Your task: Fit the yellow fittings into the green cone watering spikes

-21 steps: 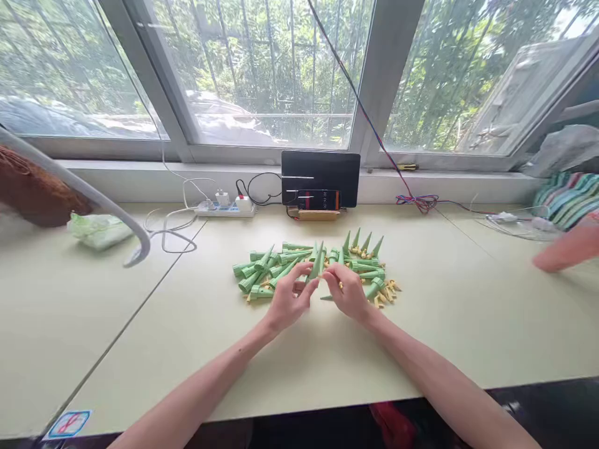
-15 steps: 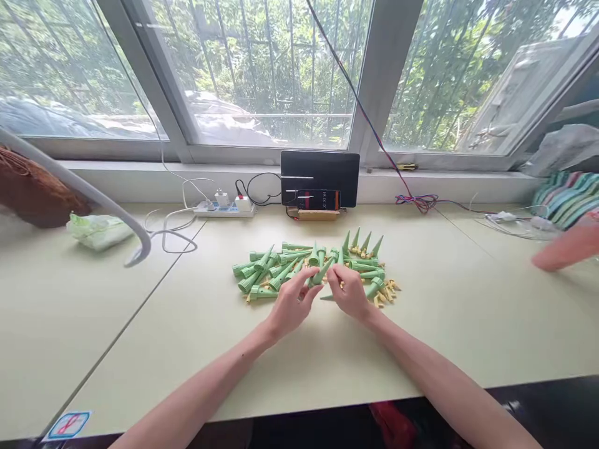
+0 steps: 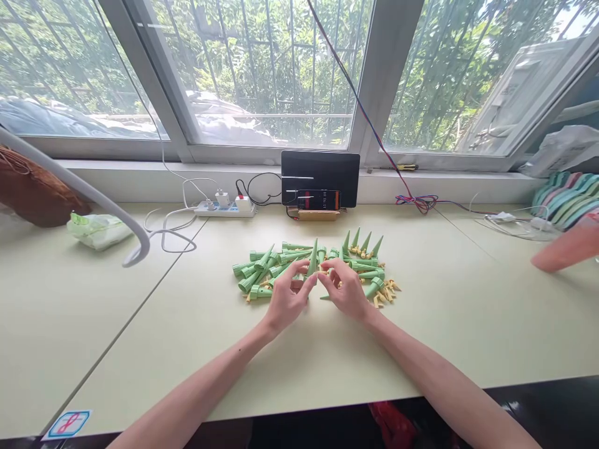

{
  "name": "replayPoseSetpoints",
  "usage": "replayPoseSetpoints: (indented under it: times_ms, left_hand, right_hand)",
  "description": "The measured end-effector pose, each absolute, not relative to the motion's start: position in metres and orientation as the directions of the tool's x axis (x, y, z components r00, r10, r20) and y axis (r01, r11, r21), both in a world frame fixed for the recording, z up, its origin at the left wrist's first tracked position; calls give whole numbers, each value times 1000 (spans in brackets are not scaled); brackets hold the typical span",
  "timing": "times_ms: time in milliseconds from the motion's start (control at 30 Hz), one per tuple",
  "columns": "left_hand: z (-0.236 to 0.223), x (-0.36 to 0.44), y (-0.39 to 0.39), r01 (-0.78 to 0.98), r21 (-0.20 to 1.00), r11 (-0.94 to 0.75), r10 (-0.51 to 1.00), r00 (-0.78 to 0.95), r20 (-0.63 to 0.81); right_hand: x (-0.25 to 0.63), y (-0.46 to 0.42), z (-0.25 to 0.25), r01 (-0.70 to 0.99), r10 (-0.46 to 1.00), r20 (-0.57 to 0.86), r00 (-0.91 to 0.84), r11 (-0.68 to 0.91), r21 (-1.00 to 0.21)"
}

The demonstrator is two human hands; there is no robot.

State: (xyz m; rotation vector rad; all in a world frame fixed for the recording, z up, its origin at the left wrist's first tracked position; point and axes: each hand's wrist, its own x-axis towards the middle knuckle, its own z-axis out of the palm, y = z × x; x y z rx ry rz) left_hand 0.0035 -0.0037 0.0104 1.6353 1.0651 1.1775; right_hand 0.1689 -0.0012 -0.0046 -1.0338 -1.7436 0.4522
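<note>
My left hand pinches a green plastic cone spike, which stands nearly upright with its point away from me. Close beside it, my right hand has thumb and forefinger drawn together at the spike's lower end; what sits between those fingertips is too small to make out. Around both hands lies a heap of similar green spikes, many with ribbed collars. Small yellow pegs are scattered at the heap's right side. Several green cones stand point-up on yellow pieces at the back right.
Behind the heap, a phone leans on a black tablet. A power strip with cables lies left of it. A white curved arm reaches in from the left. At the right edge is a blurred reddish object.
The spike in my left hand has swung from slanting rightward to nearly upright. My right hand's fingers have moved from its tip side to its lower end.
</note>
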Motion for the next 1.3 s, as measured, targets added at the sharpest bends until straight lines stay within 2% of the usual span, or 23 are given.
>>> replayPoseSetpoints:
  times_ms: [333, 500, 633, 767, 967, 1133, 1300]
  left_hand:
    - [6, 2, -4, 208, 911, -356, 920, 248, 303]
    - [4, 2, -3, 275, 838, -472, 872, 282, 399]
    - [3, 3, -4, 284, 817, -501, 859, 276, 431]
    - [6, 4, -5, 250, 875, -415, 903, 235, 361]
    - [16, 4, -5, 103, 968, -228, 968, 128, 214]
    - [20, 4, -4, 56, 981, -187, 975, 128, 179]
    - [18, 4, -4, 45, 976, -214, 965, 163, 204]
  right_hand:
    - [174, 3, -11, 496, 762, 609, -219, 625, -603]
    - [172, 1, -13, 494, 780, 584, -226, 608, -621]
    - [171, 0, -11, 476, 792, 570, -220, 597, -645]
    - [170, 0, -9, 457, 795, 573, -199, 593, -663]
    - [169, -2, -7, 402, 781, 590, -204, 616, -677]
    - [170, -1, -9, 415, 774, 597, -212, 624, -662]
    - [170, -1, -11, 416, 748, 630, -207, 650, -636]
